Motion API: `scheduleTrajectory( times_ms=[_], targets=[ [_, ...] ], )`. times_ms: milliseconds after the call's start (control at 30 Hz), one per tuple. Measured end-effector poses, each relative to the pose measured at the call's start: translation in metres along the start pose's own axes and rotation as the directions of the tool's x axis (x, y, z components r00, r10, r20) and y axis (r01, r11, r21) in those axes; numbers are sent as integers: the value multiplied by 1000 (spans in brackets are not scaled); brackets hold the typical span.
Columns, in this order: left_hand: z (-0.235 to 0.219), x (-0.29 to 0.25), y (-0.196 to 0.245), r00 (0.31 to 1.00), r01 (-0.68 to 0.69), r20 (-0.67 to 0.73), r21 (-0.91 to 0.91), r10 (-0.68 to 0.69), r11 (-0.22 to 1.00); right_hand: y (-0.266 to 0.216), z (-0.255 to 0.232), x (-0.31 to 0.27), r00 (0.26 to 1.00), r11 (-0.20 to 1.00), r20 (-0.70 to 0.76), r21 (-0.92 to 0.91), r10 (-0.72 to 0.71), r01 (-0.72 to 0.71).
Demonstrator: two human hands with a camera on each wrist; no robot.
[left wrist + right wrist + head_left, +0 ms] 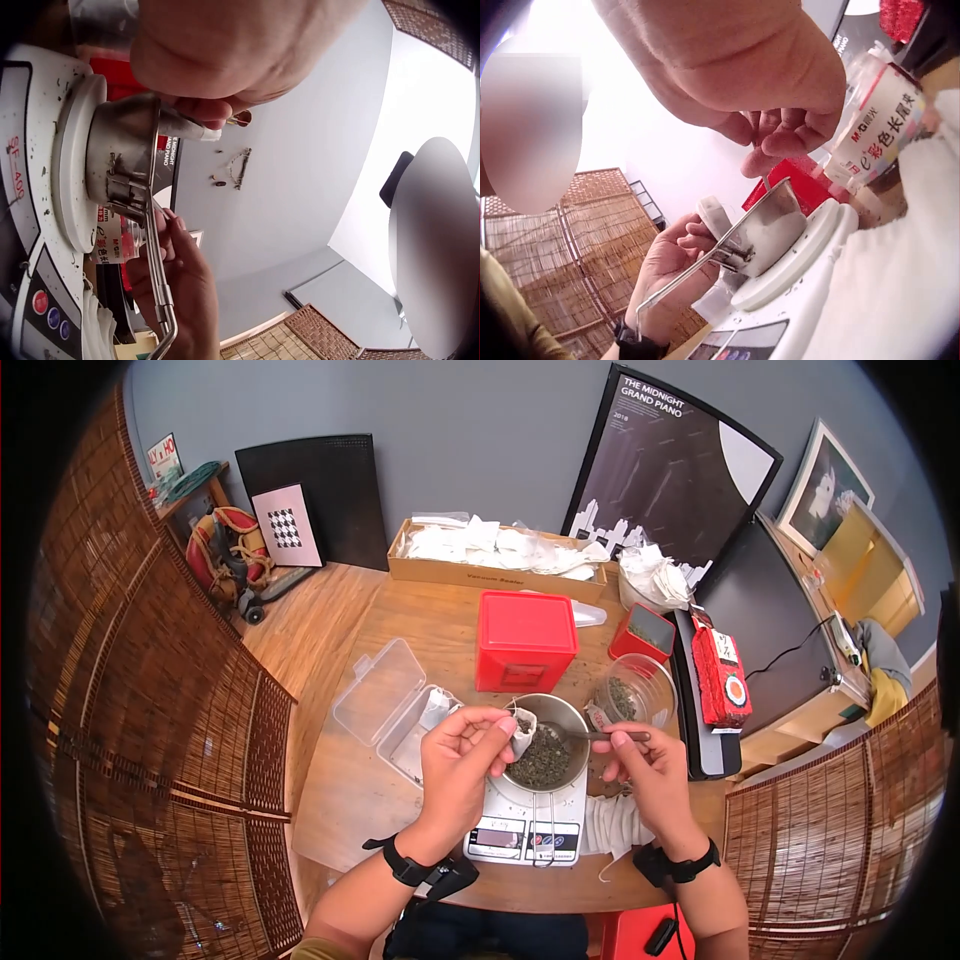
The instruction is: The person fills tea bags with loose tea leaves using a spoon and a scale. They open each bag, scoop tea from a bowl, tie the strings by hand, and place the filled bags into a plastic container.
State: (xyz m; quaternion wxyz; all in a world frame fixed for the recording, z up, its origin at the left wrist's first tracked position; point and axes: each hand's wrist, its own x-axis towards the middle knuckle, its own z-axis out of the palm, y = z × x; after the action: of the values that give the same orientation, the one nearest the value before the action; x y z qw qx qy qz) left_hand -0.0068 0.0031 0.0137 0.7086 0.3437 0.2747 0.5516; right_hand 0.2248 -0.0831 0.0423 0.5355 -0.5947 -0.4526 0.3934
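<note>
My left hand (458,758) pinches a small white drawstring tea bag (524,732), upright with dark dried leaves showing in its mouth. It is held over the left rim of a small steel pot (577,770) with a long wire handle. Crumbled dried leaves (540,758) lie in the pot, which stands on a white kitchen scale (568,812). Between thumb and fingers my right hand (650,765) holds a thin metal utensil (598,736). Its shaft reaches over the pot's right rim; the far end is hard to make out.
Left of the pot is a clear lidded box (385,690) with white bags inside. A red tin (527,640) stands behind the pot. To the right are a clear jar (655,685) with leaves and several flat white bags (615,825). A carton (450,572) of white pouches lies at the back.
</note>
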Motion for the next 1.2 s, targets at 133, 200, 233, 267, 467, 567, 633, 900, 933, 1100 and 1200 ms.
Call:
scheduleTrajectory(
  times_ms=[133, 200, 233, 267, 467, 567, 633, 900, 933, 1100, 1200],
  targets=[
    [0, 0, 1, 1000, 2, 3, -4, -2, 1000, 14, -1, -2, 994, 984, -18, 142, 111, -107],
    [0, -1, 1, 1000, 2, 3, 1, -2, 1000, 18, -1, -3, 989, 972, -26, 190, 143, -136],
    [0, 0, 1, 1000, 2, 3, 1, -2, 1000, 20, -1, -3, 984, 953, -35, 255, 176, -162],
    [0, 0, 0, 1000, 1, 7, -6, -1, 1000, 21, -1, -4, 977, 929, -40, 319, 209, -186],
    [1, 0, 1, 1000, -1, 6, -14, 1, 1000, 15, -6, -5, 977, 895, -77, 419, 200, -150],
    [0, 0, 0, 1000, 3, 8, -10, -3, 1000, 12, -9, -3, 978, 895, -104, 430, 184, -122],
    [-1, 0, 0, 1000, 5, 12, -7, -5, 1000, 2, -9, -2, 980, 896, -113, 434, 162, -98],
    [-2, 0, -3, 1000, 12, 18, -7, -12, 1000, -46, 4, 2, 994, 917, -107, 398, 23, 22],
    [-2, 0, -3, 1000, 11, 17, -7, -11, 1000, -50, 7, 2, 994, 947, -108, 320, -7, 41],
    [-2, 0, -2, 1000, 12, 22, -4, -11, 1000, -68, 21, -8, 989, 991, -98, 63, -109, 115],
    [-1, 0, -2, 1000, 7, 18, -19, -6, 1000, -72, 26, -14, 963, 967, -78, -23, -256, 255]
  ],
)
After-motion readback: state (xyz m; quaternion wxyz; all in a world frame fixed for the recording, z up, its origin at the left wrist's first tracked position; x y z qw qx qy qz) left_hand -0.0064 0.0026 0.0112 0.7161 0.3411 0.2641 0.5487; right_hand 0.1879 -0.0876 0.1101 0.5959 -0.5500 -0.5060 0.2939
